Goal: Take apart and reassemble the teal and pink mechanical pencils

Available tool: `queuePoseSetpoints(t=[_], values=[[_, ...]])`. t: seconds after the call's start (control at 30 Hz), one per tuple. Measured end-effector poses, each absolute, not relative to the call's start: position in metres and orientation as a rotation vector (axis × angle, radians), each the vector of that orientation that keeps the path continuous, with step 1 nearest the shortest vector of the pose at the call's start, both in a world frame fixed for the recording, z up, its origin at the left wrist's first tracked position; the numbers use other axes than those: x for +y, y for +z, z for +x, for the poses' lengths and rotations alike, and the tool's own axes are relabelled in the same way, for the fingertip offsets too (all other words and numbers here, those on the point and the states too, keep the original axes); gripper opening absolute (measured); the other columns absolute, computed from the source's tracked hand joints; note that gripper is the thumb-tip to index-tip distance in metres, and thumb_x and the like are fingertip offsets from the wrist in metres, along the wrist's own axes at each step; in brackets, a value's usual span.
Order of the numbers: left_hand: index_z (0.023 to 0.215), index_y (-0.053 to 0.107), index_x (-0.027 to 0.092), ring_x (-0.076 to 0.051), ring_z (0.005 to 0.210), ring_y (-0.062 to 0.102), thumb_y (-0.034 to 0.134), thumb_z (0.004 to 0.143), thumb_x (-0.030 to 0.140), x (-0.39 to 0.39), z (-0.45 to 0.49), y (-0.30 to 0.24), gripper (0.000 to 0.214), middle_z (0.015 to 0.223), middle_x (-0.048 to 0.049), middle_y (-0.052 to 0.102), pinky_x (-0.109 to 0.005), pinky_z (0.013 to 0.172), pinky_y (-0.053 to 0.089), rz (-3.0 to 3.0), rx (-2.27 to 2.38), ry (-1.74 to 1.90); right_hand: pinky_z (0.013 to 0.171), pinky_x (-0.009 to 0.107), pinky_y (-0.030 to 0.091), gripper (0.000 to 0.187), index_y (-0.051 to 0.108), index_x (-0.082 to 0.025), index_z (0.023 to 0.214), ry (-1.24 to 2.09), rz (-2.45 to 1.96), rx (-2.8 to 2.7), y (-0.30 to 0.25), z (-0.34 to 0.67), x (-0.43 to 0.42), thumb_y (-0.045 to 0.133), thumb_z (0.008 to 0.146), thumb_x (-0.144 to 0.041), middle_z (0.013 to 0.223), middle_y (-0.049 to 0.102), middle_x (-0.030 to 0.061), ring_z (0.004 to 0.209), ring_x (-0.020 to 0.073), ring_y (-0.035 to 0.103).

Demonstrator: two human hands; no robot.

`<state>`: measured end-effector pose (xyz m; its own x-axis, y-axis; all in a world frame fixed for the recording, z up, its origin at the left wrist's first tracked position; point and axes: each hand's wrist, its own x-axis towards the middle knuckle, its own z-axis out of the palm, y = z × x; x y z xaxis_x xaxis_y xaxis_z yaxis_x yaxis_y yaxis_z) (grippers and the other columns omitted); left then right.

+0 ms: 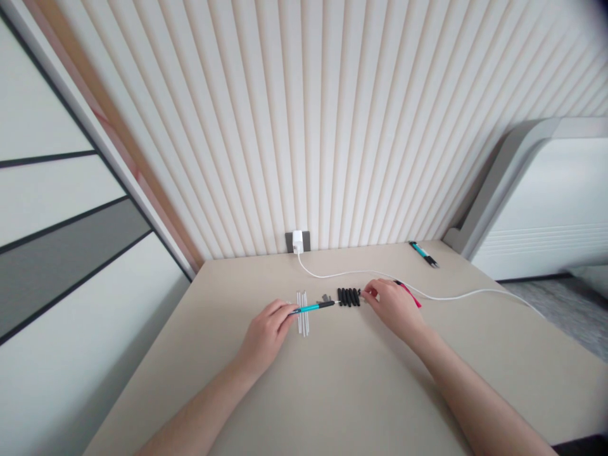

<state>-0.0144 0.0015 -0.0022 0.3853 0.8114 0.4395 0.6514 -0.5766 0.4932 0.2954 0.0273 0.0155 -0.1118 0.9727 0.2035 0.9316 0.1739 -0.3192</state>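
Note:
My left hand (pixel 270 330) is closed round the rear of a teal and black pen (pixel 311 308), whose tip points right. Beneath that pen lie several thin white refills (pixel 304 326), side by side on the table. Just past the tip sits a row of short black pen barrel pieces (pixel 349 297). My right hand (pixel 388 301) is at the row's right end, thumb and forefinger pinched together. A small dark bit shows at those fingertips, too small to name. Small grey pieces (pixel 325 298) lie between the refills and the black row.
A pink-red strip-like thing (pixel 411 295) lies behind my right hand. Teal and black pens (pixel 424 254) rest at the back right of the table (pixel 332 392). A white cable (pixel 456 298) runs from a charger (pixel 297 241) at the ribbed wall across the table's back.

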Motion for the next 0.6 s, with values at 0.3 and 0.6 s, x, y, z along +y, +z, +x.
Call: queuePoseSetpoints(t=[0.3,0.6], values=[[0.108,0.064,0.023,-0.019,0.092,0.064,0.046,0.098,0.028,0.001,-0.013,0.002,0.021,0.098,-0.0048,0.065,-0.033,0.083,0.051,2.377,1.295,0.959,0.069,0.029,0.041,0.013,0.069,-0.02,0.091,0.137,-1.805,-2.149,0.004,0.291,0.027,0.057,0.089,-0.024,0.089,0.072,0.0081,0.085,0.0235,0.067],[0.108,0.06,0.023,-0.018,0.088,0.064,0.045,0.098,0.025,0.0,-0.013,0.002,0.019,0.095,-0.0026,0.066,-0.03,0.08,0.05,2.327,1.294,0.985,0.067,0.028,0.041,0.012,0.069,-0.02,0.084,0.144,-1.797,-2.149,-0.002,0.294,0.03,0.058,0.088,-0.019,0.086,0.072,0.0086,0.081,0.0229,0.067]])
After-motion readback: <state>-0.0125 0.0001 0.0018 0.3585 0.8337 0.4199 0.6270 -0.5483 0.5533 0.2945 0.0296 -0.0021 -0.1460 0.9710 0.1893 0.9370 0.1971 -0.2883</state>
